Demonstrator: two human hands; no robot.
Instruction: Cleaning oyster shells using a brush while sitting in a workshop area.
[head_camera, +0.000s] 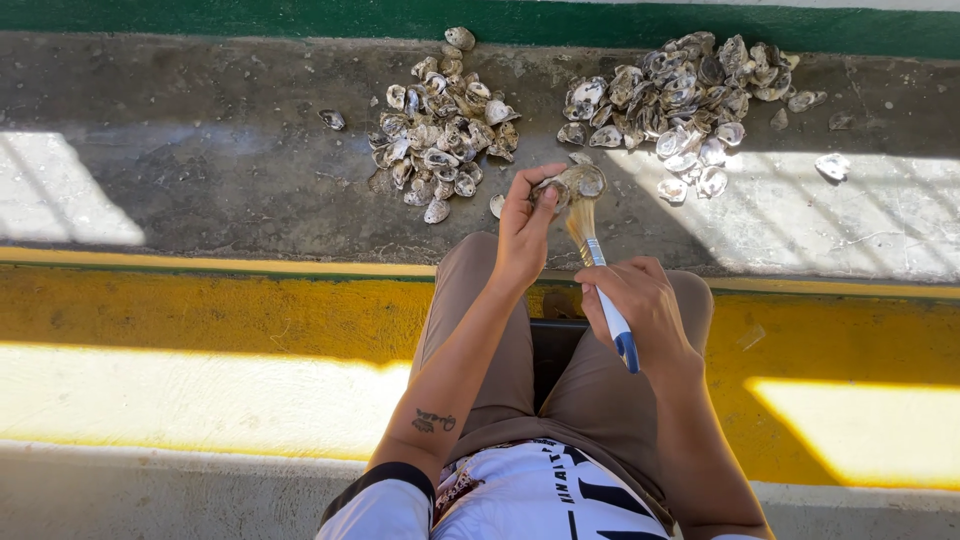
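Seated person brushing an oyster shell (578, 182). The left hand (522, 232) held the shell above the knees, fingers pinching its edge; the right hand (640, 305) had its fingers wrapped around a blue-and-white-handled brush (600, 285), bristles touching the shell's underside. The step in hand was probably cleaning. On the concrete floor (220, 180) beyond lay a left heap of shells (440, 130) and a right heap of shells (680, 95), well apart.

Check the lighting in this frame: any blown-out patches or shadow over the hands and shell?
Head view: hard sunlight bleaches the concrete beside the right shell pile and makes bright bars on the yellow strip; the left hand, its shell, the right hand and brush lie in shade yet stay sharp.
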